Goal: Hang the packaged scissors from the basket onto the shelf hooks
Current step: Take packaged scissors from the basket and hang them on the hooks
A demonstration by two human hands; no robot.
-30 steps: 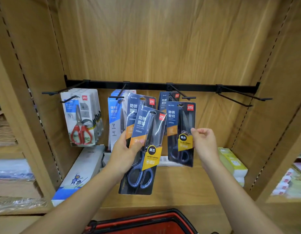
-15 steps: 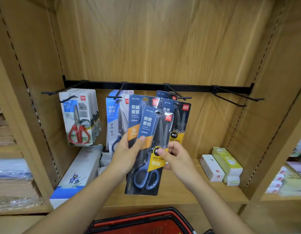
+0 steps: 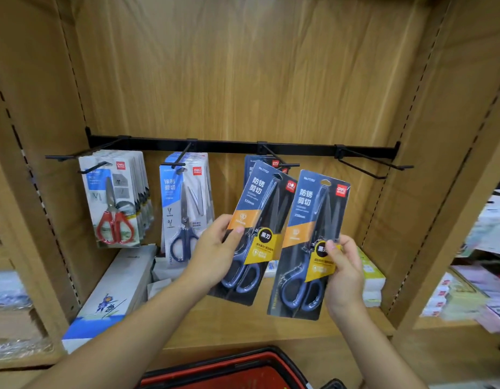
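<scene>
two packs wait unhung: left hand (image 3: 215, 256) grips the left pack (image 3: 261, 203), right hand (image 3: 345, 273) pinches the right pack (image 3: 313, 217), mid-frame; rightmost hook (image 3: 375, 163) is bare, three others stocked.

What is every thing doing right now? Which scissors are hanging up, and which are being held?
Left hand: holds the left pack, tilted, not hung yet.
Right hand: holds the right pack, not hung yet.
Red-handled packs: hanging up.
Blue-handled packs: hanging up.
Rightmost hook: bare.
</scene>
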